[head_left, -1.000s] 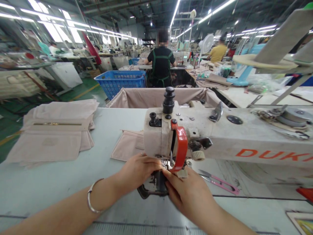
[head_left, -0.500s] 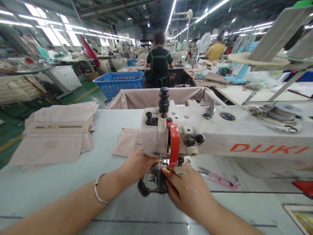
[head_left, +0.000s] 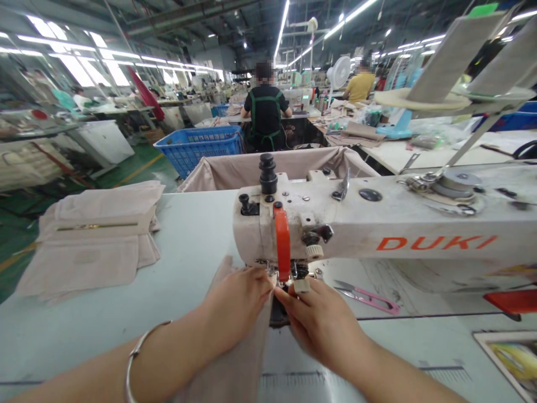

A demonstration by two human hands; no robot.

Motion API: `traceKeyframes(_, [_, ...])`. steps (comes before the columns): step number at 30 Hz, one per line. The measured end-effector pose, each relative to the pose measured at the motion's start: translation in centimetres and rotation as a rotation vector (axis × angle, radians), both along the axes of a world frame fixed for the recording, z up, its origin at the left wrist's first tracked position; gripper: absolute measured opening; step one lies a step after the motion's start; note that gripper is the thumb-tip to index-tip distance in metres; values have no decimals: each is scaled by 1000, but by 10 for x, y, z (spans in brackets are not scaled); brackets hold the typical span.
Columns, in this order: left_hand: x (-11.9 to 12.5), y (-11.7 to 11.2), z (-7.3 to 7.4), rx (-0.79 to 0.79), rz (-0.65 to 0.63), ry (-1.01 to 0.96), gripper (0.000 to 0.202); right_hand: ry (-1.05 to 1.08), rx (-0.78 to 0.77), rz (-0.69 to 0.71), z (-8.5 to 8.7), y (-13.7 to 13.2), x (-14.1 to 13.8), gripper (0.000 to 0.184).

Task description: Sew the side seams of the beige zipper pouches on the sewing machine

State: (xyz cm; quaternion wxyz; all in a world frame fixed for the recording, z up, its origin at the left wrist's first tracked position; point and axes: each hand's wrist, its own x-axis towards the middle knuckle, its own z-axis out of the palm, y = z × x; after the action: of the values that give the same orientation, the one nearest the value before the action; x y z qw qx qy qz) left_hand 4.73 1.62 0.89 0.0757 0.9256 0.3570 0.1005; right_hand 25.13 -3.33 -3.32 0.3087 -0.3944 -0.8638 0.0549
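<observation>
A white sewing machine point(head_left: 348, 196) with an orange guard point(head_left: 282, 243) stands before me. My left hand point(head_left: 239, 296), wearing a bangle on its wrist, is closed on a beige fabric piece point(head_left: 247, 358) just left of the presser foot. The fabric hangs toward me under my left forearm, and part of it shows behind the hand. My right hand point(head_left: 321, 313) is at the right of the presser foot, its fingers bent and the fingertips meeting the fabric's edge. The needle point is hidden behind the guard and fingers.
A stack of beige fabric panels with a zipper point(head_left: 96, 235) lies at the left. Pink-handled thread snips point(head_left: 373, 299) rest under the machine arm. Behind the table are a fabric-lined bin point(head_left: 226, 170) and a blue basket point(head_left: 199, 146). A co-worker point(head_left: 266, 112) sits beyond.
A beige fabric piece now lies under my left hand and runs toward me; the flat panel behind the machine head no longer shows there. My view has shifted slightly to the right.
</observation>
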Motion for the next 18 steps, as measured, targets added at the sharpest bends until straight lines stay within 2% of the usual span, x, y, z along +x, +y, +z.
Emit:
traceKeyframes(2, [2,-10,2,-76,2,24,20,-10,-1,9,1,0,1,35])
traceKeyframes(5, [-2,-18,-6,-170,21,-31,27,-27,6,12,1,0,1,34])
traceKeyframes(9, [-6,-19,-20,-160,17,-111,33,-46,9,4,0,-1,0,34])
traceKeyframes(14, [-5,-10,-20,-118,12,-117,32,-76,-14,-24,1,-1,-3,34])
traceKeyframes(16, [-14,-11,-19,-70,77,-148,33,-92,-36,-41,0,-1,-4,36])
traceKeyframes(18, [-32,-18,-20,-51,265,-264,38,-92,-49,-68,-2,-2,-4,36])
